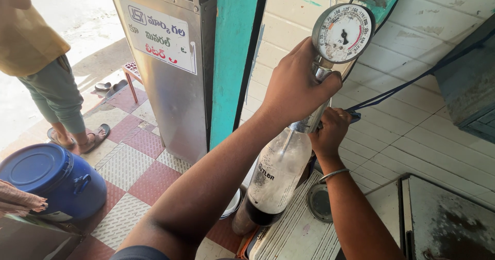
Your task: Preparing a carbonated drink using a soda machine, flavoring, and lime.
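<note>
A clear plastic bottle (276, 175) with a little dark liquid at its bottom hangs tilted from a metal filling head (309, 122). A round pressure gauge (344, 32) with a white dial stands on a stem above that head. My left hand (296, 87) is wrapped around the stem just below the gauge. My right hand (330, 131) grips the fitting at the bottle's neck, a metal bangle on its wrist. The bottle's base hovers over a ribbed white tray (294, 234).
A steel cabinet (172, 69) and a teal post (232, 59) stand to the left. A blue lidded drum (51, 180) sits on the tiled floor, a person in sandals (51, 84) beyond it. A dark hose (402, 87) crosses the tiled wall. A grey box (469, 84) is at right.
</note>
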